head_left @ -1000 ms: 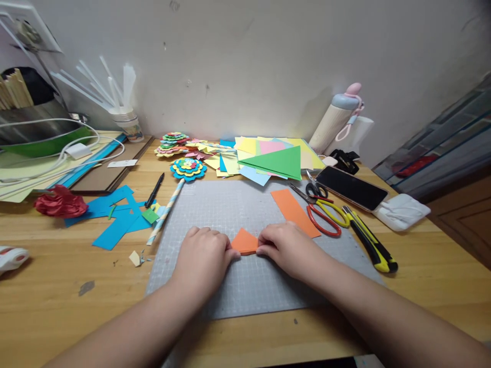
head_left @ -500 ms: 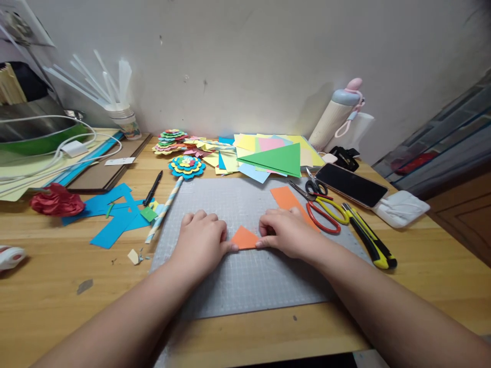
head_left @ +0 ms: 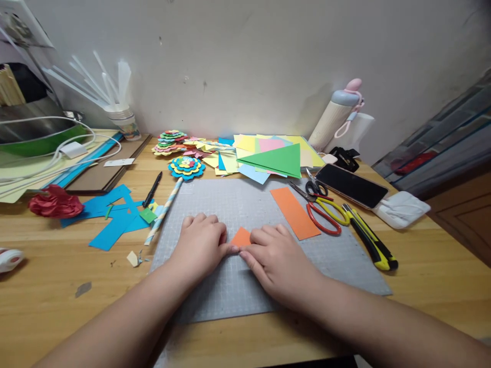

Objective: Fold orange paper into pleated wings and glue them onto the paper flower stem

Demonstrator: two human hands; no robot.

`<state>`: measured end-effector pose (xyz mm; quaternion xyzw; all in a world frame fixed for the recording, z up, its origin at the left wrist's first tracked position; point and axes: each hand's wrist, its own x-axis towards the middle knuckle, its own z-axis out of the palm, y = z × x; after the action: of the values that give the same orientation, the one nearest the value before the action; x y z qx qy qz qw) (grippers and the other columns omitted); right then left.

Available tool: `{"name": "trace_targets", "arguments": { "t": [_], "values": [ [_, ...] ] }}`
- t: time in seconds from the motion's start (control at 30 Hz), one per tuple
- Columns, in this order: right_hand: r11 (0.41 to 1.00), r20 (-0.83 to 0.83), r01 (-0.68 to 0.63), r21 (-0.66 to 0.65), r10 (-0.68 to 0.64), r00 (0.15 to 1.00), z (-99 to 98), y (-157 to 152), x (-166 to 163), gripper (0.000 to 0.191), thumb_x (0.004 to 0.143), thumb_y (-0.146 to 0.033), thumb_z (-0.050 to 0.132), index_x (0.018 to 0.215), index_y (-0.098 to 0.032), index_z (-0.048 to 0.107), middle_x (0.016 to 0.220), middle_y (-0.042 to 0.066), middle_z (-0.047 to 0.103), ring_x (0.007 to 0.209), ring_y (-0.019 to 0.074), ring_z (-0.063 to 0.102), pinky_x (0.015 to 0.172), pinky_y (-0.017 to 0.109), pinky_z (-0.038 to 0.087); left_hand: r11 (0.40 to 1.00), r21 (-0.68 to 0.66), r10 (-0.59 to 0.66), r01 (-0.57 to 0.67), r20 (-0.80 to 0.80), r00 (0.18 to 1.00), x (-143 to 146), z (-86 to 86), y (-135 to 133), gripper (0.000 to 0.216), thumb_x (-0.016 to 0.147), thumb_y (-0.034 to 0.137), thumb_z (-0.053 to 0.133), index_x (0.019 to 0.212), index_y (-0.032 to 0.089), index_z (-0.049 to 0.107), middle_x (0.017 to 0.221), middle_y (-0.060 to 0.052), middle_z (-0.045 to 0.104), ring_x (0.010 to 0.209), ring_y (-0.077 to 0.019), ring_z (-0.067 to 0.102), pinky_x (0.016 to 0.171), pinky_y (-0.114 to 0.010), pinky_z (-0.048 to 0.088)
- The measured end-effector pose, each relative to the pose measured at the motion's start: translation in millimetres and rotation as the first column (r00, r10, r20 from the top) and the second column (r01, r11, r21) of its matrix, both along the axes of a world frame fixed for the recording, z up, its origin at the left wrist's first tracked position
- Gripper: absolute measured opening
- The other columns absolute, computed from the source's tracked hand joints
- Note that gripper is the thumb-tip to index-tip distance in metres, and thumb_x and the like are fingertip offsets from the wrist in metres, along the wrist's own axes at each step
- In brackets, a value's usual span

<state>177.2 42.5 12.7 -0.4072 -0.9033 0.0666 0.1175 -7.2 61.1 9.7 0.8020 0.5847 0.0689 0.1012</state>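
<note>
A small folded piece of orange paper [head_left: 241, 237] lies on the grey cutting mat [head_left: 215, 291], partly covered by my fingers. My left hand [head_left: 201, 240] is curled, its thumb pressing the paper's near left corner. My right hand [head_left: 278, 260] lies over the paper's right part, fingers curled and thumb along the near edge beside the left thumb. Right of my right hand, a strip of orange paper [head_left: 295, 212] rests flat on the mat. Scissors with red and yellow handles [head_left: 324, 217] sit just beyond that strip.
On the right are a yellow-black utility knife [head_left: 372, 240], a phone [head_left: 351, 185] and a bottle [head_left: 333, 115]. Behind the mat lie coloured papers [head_left: 274, 161] and a layered paper flower [head_left: 186, 167]. Leftward are blue paper scraps [head_left: 109, 225], a pen [head_left: 152, 189] and crumpled red paper [head_left: 56, 201].
My right hand has slid left and nearer along the folded paper's near edge, covering more of it and uncovering the orange strip. My left hand stays in place.
</note>
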Motion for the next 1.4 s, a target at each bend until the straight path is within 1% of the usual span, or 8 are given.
{"name": "trace_targets", "arguments": {
  "t": [0.23, 0.33, 0.53, 0.73, 1.03, 1.23, 1.33, 1.4],
  "values": [
    [0.999, 0.093, -0.033, -0.001, 0.033, 0.995, -1.7, -4, -3, 0.027, 0.092, -0.027, 0.042, 0.096, -0.020, 0.068, 0.079, 0.005, 0.065, 0.077, 0.0204, 0.050, 0.067, 0.035, 0.024, 1.000, -0.009, 0.004, -0.004, 0.014, 1.000, 0, -0.4, 0, 0.043, 0.083, 0.056, 0.050, 0.063, 0.019, 0.060, 0.076, -0.005, 0.061, 0.081, -0.0242, 0.050, 0.071, -0.038, 0.028],
    [1.000, 0.200, 0.024, 0.000, -0.024, 0.980, 3.2, -4, -6, 0.030, 0.091, -0.027, 0.041, 0.089, -0.020, 0.070, 0.070, 0.006, 0.067, 0.070, 0.0215, 0.053, 0.065, 0.037, 0.022, 1.000, -0.017, 0.002, -0.002, 0.020, 1.000, -1, -1.2, 0, 0.043, 0.082, 0.057, 0.050, 0.064, 0.019, 0.061, 0.077, -0.005, 0.061, 0.081, -0.0239, 0.050, 0.072, -0.037, 0.028],
    [0.995, 0.377, 0.104, -0.010, -0.092, 0.921, 14.5, 3, 1, 0.034, 0.088, -0.024, 0.042, 0.070, -0.019, 0.070, 0.060, 0.009, 0.067, 0.056, 0.0219, 0.057, 0.063, 0.038, 0.023, 1.000, -0.026, 0.000, 0.000, 0.013, 1.000, -1, -1.3, -1, 0.035, 0.072, 0.054, 0.066, 0.065, 0.020, 0.061, 0.078, -0.003, 0.060, 0.084, -0.0247, 0.050, 0.073, -0.037, 0.029],
    [0.983, 0.519, 0.184, 0.017, -0.166, 0.838, 14.2, 10, 17, 0.035, 0.084, -0.021, 0.046, 0.057, -0.018, 0.068, 0.056, 0.012, 0.067, 0.050, 0.0229, 0.057, 0.060, 0.039, 0.025, 0.999, -0.035, 0.006, -0.006, -0.016, 1.000, 0, -0.6, -4, 0.033, 0.076, 0.052, 0.062, 0.068, 0.020, 0.062, 0.080, -0.004, 0.059, 0.085, -0.0251, 0.050, 0.074, -0.038, 0.029],
    [0.990, 0.483, 0.142, 0.010, -0.129, 0.866, 14.3, 12, 26, 0.036, 0.085, -0.019, 0.046, 0.056, -0.019, 0.068, 0.056, 0.011, 0.067, 0.050, 0.0222, 0.057, 0.060, 0.039, 0.024, 0.999, -0.046, -0.020, 0.016, -0.096, 0.995, -5, 3.4, -7, 0.024, 0.081, 0.044, 0.059, 0.074, 0.021, 0.062, 0.085, -0.003, 0.060, 0.086, -0.0247, 0.050, 0.075, -0.039, 0.030],
    [0.991, 0.455, 0.135, -0.005, -0.118, 0.883, 14.8, 14, 28, 0.041, 0.087, -0.019, 0.042, 0.055, -0.017, 0.067, 0.054, 0.011, 0.066, 0.048, 0.0191, 0.053, 0.059, 0.036, 0.022, 0.997, -0.077, 0.012, -0.025, -0.172, 0.985, -24, 8.4, -4, 0.031, 0.076, 0.050, 0.061, 0.069, 0.020, 0.061, 0.083, -0.005, 0.061, 0.084, -0.0255, 0.050, 0.074, -0.039, 0.029],
    [0.992, 0.447, 0.126, -0.017, -0.105, 0.888, 16.3, 16, 28, 0.043, 0.087, -0.019, 0.040, 0.053, -0.017, 0.066, 0.054, 0.010, 0.066, 0.047, 0.0180, 0.052, 0.060, 0.036, 0.023, 0.993, -0.100, 0.044, -0.058, -0.135, 0.990, -29, 8.1, 1, 0.028, 0.076, 0.047, 0.061, 0.066, 0.021, 0.061, 0.080, -0.004, 0.062, 0.083, -0.0257, 0.051, 0.073, -0.039, 0.029],
    [0.992, 0.441, 0.121, -0.025, -0.098, 0.892, 17.3, 16, 28, 0.043, 0.087, -0.019, 0.040, 0.053, -0.017, 0.066, 0.054, 0.009, 0.066, 0.047, 0.0176, 0.051, 0.061, 0.037, 0.023, 0.992, -0.036, 0.123, -0.125, -0.054, 0.991, -28, 9.2, 5, 0.021, 0.080, 0.040, 0.058, 0.071, 0.022, 0.061, 0.080, -0.003, 0.063, 0.084, -0.0248, 0.052, 0.074, -0.039, 0.029]
  ]
}}
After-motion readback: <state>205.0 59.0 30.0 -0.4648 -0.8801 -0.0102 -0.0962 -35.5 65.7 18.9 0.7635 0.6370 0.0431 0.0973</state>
